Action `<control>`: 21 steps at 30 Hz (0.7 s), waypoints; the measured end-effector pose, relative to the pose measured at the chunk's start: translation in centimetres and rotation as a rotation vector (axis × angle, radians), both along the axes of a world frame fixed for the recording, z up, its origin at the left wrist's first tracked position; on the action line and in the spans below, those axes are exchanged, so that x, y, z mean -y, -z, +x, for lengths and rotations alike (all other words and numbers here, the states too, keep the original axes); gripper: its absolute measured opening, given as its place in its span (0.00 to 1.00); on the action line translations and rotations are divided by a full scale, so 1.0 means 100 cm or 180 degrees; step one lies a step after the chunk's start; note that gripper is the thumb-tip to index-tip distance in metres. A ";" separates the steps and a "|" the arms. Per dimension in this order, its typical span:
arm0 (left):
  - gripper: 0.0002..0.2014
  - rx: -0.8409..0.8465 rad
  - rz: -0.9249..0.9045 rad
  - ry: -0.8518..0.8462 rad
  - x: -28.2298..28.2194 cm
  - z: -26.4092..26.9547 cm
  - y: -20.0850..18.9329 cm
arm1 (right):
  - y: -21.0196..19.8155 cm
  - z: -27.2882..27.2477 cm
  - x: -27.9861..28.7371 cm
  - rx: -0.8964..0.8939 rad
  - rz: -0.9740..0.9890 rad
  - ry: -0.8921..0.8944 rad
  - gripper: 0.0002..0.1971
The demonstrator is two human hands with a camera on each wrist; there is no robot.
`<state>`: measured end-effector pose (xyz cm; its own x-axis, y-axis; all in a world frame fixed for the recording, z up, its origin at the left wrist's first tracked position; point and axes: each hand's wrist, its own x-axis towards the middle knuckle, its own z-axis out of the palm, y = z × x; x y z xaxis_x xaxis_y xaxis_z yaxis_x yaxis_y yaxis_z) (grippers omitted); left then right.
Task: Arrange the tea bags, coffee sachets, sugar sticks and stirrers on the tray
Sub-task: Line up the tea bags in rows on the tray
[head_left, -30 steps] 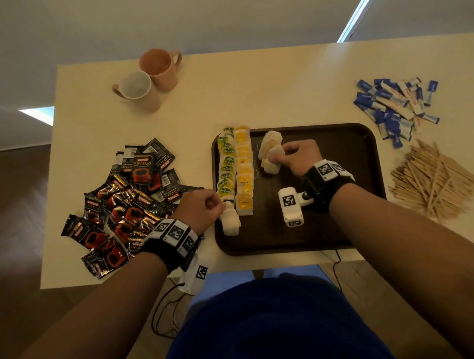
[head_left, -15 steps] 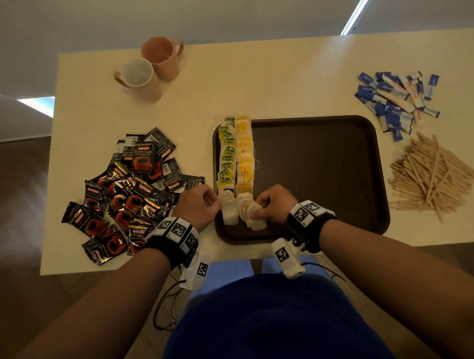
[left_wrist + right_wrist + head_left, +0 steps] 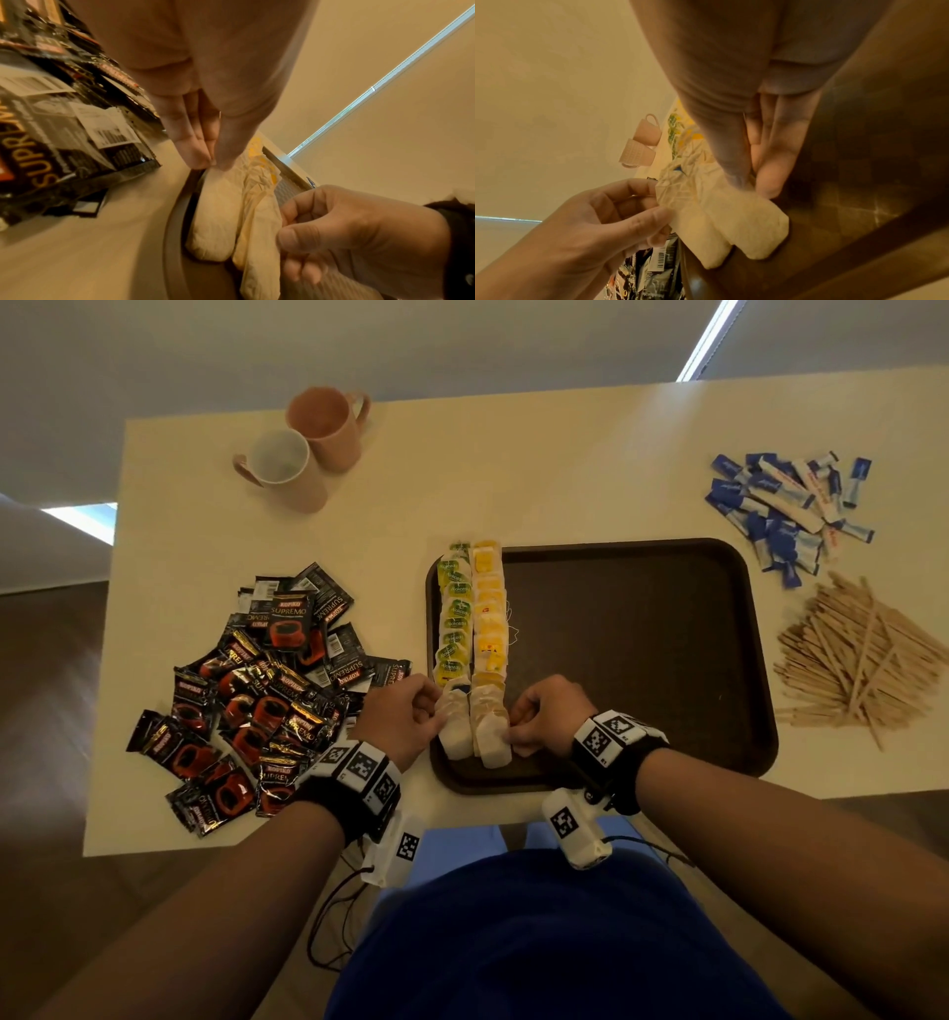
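Two rows of tea bags (image 3: pixel 472 629) lie on the tray (image 3: pixel 642 660); the left hand (image 3: pixel 405 716) and right hand (image 3: pixel 547 711) each pinch a row's nearest bag. Coffee sachets (image 3: pixel 257 701), sugar sticks (image 3: pixel 785 505) and stirrers (image 3: pixel 862 660) remain on the counter (image 3: pixel 513 469)

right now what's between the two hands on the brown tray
Two plain white tea bags lie side by side between the left hand and right hand, at the near end of the green and yellow rows; the head view shows it.

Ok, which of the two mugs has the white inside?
The nearer mug, handle pointing left; the farther mug behind it is pink inside too.
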<state>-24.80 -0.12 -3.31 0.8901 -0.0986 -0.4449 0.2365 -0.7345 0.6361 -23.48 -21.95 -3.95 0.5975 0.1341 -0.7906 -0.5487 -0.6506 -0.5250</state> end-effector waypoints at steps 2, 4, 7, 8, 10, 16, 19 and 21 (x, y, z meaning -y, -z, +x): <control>0.11 -0.0023 -0.0031 -0.0001 0.001 0.001 0.000 | -0.001 0.000 -0.003 -0.0030 0.0043 0.0052 0.09; 0.11 -0.0038 -0.0055 -0.0001 0.002 0.001 -0.002 | -0.002 0.000 -0.005 -0.0085 0.0090 0.0102 0.08; 0.12 0.0142 0.0043 -0.0106 -0.002 0.002 -0.003 | -0.004 0.001 -0.004 -0.0139 0.0123 0.0111 0.07; 0.12 0.0310 0.0100 -0.0157 -0.004 0.002 -0.003 | -0.005 0.001 -0.002 -0.0184 0.0148 0.0139 0.07; 0.11 0.0602 0.0118 -0.0071 -0.004 0.002 -0.006 | -0.006 0.002 0.002 -0.0271 0.0190 0.0150 0.06; 0.09 0.0179 0.0518 0.0885 0.025 0.002 -0.013 | -0.006 0.001 0.002 -0.0260 0.0189 0.0075 0.06; 0.13 0.0110 0.0752 0.1007 0.036 0.003 -0.010 | -0.005 0.001 0.002 -0.0244 0.0172 -0.0011 0.07; 0.17 0.0089 0.0859 0.1088 0.041 0.003 -0.009 | -0.005 0.001 0.001 -0.0225 0.0145 -0.0046 0.06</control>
<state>-24.48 -4.27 -2.45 0.8386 -0.2732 -0.4713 -0.0637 -0.9084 0.4132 -23.43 -22.08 -3.48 0.5382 0.1791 -0.8236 -0.5762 -0.6349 -0.5146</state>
